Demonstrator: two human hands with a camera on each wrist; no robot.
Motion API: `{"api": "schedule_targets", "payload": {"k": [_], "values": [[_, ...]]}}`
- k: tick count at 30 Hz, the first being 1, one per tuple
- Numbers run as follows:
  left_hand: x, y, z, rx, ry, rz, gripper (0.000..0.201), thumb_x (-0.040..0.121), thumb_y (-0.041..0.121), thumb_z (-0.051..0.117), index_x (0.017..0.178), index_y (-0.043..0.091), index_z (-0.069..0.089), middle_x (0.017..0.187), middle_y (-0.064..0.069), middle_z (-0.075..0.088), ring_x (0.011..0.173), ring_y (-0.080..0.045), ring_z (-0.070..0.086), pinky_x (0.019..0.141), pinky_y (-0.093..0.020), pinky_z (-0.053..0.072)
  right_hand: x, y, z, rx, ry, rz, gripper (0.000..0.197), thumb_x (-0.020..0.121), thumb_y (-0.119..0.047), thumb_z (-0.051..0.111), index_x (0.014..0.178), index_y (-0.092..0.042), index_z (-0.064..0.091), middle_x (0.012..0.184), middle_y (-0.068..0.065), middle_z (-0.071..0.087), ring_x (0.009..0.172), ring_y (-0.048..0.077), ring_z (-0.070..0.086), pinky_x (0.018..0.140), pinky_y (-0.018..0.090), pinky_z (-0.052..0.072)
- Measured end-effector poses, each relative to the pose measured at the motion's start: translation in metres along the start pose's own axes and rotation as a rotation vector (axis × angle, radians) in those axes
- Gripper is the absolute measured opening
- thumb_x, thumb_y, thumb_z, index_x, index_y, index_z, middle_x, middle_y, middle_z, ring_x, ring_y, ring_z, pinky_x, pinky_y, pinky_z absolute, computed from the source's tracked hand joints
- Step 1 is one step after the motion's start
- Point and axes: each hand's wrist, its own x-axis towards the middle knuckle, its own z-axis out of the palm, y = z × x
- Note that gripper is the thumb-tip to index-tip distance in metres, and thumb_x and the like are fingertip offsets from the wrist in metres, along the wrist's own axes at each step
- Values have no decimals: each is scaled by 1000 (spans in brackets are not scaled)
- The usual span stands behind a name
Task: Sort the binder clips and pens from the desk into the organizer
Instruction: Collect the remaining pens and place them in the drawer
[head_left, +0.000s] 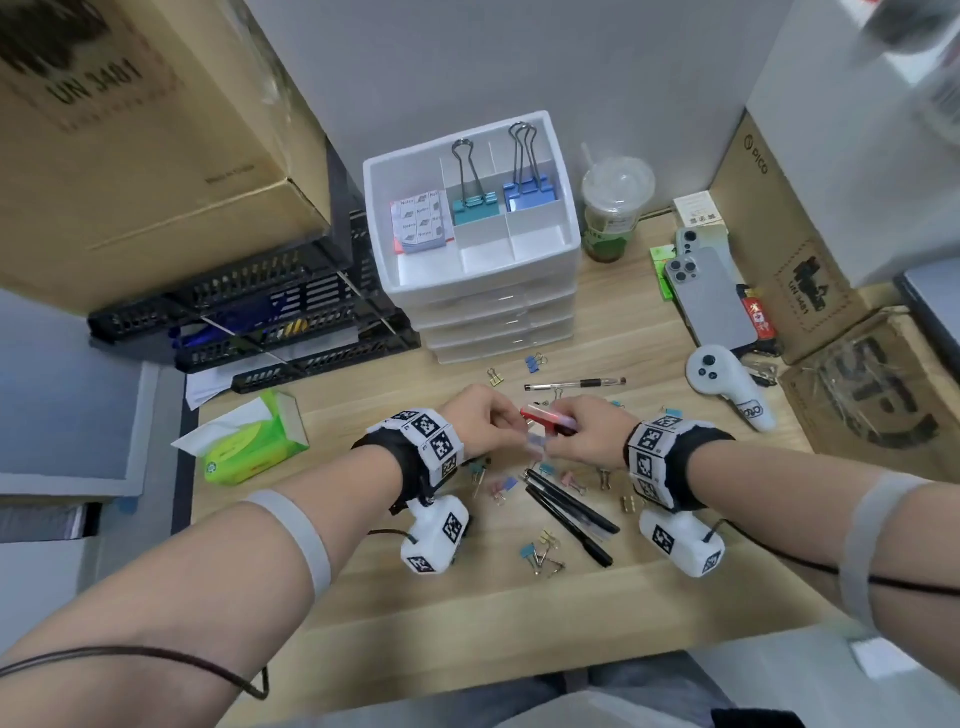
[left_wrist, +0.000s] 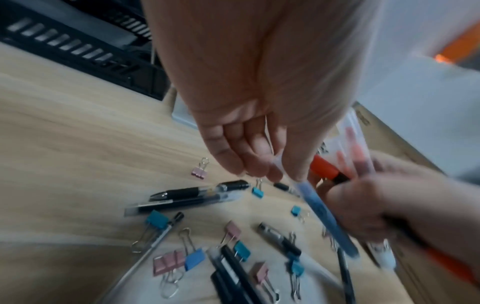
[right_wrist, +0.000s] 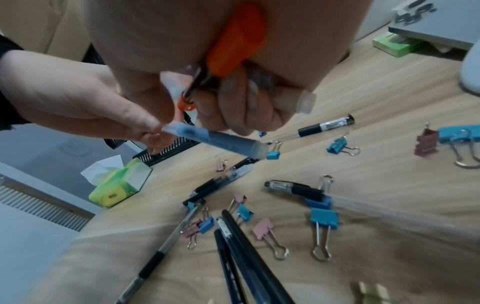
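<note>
Over the middle of the desk my hands meet. My right hand (head_left: 563, 434) grips a bundle of pens with an orange marker (right_wrist: 237, 41) among them. My left hand (head_left: 511, 423) pinches one end of a blue translucent pen (left_wrist: 324, 218) that reaches toward the bundle. Several black pens (head_left: 566, 512) and small coloured binder clips (head_left: 537, 553) lie scattered below the hands. Another pen (head_left: 576, 384) lies farther back. The white organizer (head_left: 566, 218) stands behind, holding a large teal clip (head_left: 470, 202), a blue clip (head_left: 530, 192) and sticky notes (head_left: 418, 221).
A green tissue pack (head_left: 249, 441) and stacked black trays (head_left: 270, 317) sit to the left. A lidded drink cup (head_left: 615, 208), phones (head_left: 711, 296), a white controller (head_left: 727, 384) and cardboard boxes (head_left: 779, 249) crowd the right side.
</note>
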Motion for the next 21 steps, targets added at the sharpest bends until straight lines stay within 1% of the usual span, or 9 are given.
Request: {"api": "schedule_targets", "payload": {"k": [1, 4, 6, 8, 10, 13, 16, 18, 21], "values": [[0, 2, -4, -55, 12, -26, 3, 83, 22, 80, 83, 21, 78, 78, 3, 75, 68, -4, 63, 69, -20, 53, 2, -2, 0, -17, -6, 3, 40, 71, -56, 70, 84, -19, 63, 69, 0, 68, 53, 11, 67, 54, 29, 55], [0, 2, -13, -191, 30, -89, 12, 80, 11, 82, 85, 18, 74, 80, -11, 76, 70, -12, 65, 77, -31, 58, 6, -6, -1, -138, 10, 22, 35, 76, -51, 76, 84, -19, 66, 74, 3, 70, 60, 14, 69, 59, 31, 58], [1, 1, -18, -246, 62, -120, 18, 80, 10, 81, 94, 12, 71, 66, -5, 68, 63, -13, 58, 73, -34, 53, 5, -9, -3, -146, 28, 40, 24, 81, -43, 73, 76, -22, 63, 68, 0, 66, 56, 13, 64, 54, 27, 52], [1, 0, -27, -199, 167, -160, 23, 82, 20, 79, 101, 14, 67, 68, 5, 64, 63, -11, 59, 69, -27, 51, 5, -10, -5, -115, 53, 72, 18, 87, -33, 67, 74, -25, 59, 67, -1, 60, 55, 15, 57, 54, 25, 46], [-1, -1, -40, -99, 311, -192, 25, 87, 26, 74, 107, 17, 63, 77, 4, 63, 68, -12, 60, 63, -23, 50, 7, -11, -8, 25, 61, 94, 13, 92, -29, 61, 81, -24, 59, 66, 2, 58, 50, 16, 51, 49, 26, 44], [-5, -8, -64, 25, 496, -202, 31, 91, 20, 66, 119, 11, 56, 80, 4, 57, 72, -11, 55, 60, -18, 42, 18, -19, -13, 331, 153, 131, 17, 98, -24, 56, 86, -13, 59, 61, 4, 61, 44, 14, 53, 45, 24, 46], [-9, -16, -88, 52, 582, -225, 44, 94, 26, 63, 131, 10, 45, 86, 1, 61, 79, -15, 59, 64, -26, 43, 42, -31, -18, 806, 214, 219, 16, 98, -17, 57, 94, -2, 55, 61, 11, 68, 50, 23, 63, 53, 33, 55], [-11, -19, -100, 10, 640, -202, 56, 93, 31, 63, 139, 9, 38, 92, -5, 63, 83, -18, 61, 66, -29, 46, 60, -39, -18, 1035, 225, 275, 12, 97, -12, 58, 88, -5, 52, 55, 10, 61, 44, 21, 58, 46, 31, 49], [-11, -16, -114, -66, 706, -102, 69, 94, 40, 60, 148, 12, 27, 103, -5, 58, 89, -16, 59, 74, -28, 46, 82, -49, -15, 1224, 276, 347, 15, 94, -8, 57, 81, -12, 49, 51, 2, 50, 37, 14, 47, 37, 23, 40]]}}
